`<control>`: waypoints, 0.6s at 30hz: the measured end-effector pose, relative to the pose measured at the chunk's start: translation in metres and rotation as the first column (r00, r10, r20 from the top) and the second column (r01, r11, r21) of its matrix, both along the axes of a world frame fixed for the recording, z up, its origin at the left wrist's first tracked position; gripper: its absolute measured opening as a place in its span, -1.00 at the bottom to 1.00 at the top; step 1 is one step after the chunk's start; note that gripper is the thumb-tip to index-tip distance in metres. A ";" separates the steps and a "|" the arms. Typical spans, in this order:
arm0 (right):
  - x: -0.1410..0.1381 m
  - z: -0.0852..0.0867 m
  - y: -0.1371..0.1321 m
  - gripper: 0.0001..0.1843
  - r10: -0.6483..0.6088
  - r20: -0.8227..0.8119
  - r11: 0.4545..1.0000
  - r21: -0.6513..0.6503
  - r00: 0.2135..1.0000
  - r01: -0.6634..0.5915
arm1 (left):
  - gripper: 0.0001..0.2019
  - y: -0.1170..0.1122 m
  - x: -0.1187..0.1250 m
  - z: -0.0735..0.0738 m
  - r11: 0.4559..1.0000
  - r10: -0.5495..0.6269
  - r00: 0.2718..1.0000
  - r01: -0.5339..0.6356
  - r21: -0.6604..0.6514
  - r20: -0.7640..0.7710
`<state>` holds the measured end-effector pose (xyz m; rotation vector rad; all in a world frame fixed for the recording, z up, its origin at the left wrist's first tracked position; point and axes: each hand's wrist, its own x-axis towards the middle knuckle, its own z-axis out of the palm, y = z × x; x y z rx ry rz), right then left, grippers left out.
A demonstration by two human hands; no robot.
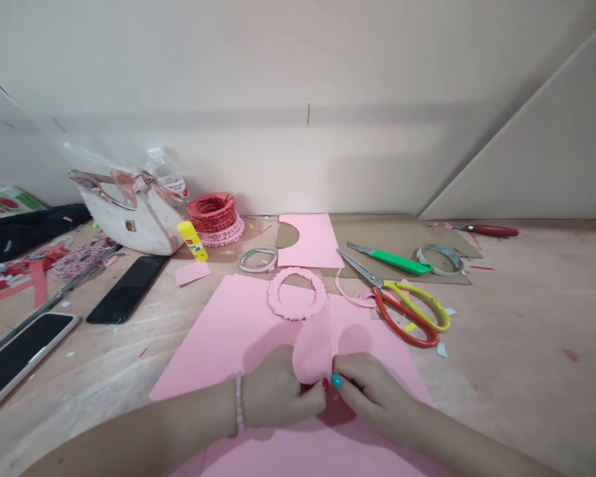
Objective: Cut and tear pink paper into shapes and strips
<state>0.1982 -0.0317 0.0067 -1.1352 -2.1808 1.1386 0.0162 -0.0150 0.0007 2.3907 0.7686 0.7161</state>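
Note:
A piece of pink paper (314, 348) with a rounded edge stands raised between my hands. My left hand (285, 387) is closed in a pinch on its lower left edge, a beaded bracelet round the wrist. Opposite, my right hand (365, 384) pinches the same paper near its lower right edge. The fingertips of both hands almost meet. Below them lie large pink sheets (203, 344). Just beyond the raised paper, a pink paper ring (273, 298) with a ruffled edge rests flat on the sheets.
Scissors (377, 281) with red and yellow handles lie right of the ring, near a green-handled knife (397, 262) and tape rolls (258, 260). A glue stick (192, 241), stacked paper rings (213, 218), a handbag (134, 222) and two phones (126, 289) are at left.

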 end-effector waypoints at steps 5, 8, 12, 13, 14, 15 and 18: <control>0.000 -0.002 0.001 -0.79 0.008 0.022 0.999 0.032 1.000 -0.009 | -0.88 0.001 0.001 -0.001 0.999 0.005 1.000 -0.005 0.035 0.008; 0.000 -0.002 0.001 -0.78 0.016 0.036 0.999 0.039 0.999 -0.017 | -0.88 0.001 0.002 -0.001 0.998 0.006 1.000 -0.007 0.057 0.018; 0.000 -0.001 0.001 -0.79 0.024 0.042 0.998 0.056 0.999 -0.026 | -0.87 0.000 0.001 0.000 0.999 0.000 1.000 0.000 0.051 -0.009; 0.000 -0.001 0.001 -0.79 0.026 0.042 0.998 0.061 0.999 -0.029 | -0.87 0.000 0.001 0.000 0.999 -0.001 1.000 0.002 0.052 -0.013; 0.000 -0.001 0.001 -0.80 0.028 0.039 0.997 0.067 0.999 -0.031 | -0.87 0.000 0.001 0.000 0.999 -0.005 1.000 0.005 0.050 -0.015; 0.000 -0.001 0.001 -0.80 0.028 0.036 0.997 0.071 0.999 -0.031 | -0.87 0.001 0.000 0.000 0.999 -0.006 1.000 0.007 0.046 -0.012; 0.000 0.001 0.001 -0.82 0.022 0.019 0.997 0.067 1.000 -0.024 | -0.86 0.001 0.000 0.001 1.000 -0.008 1.000 0.008 0.012 -0.010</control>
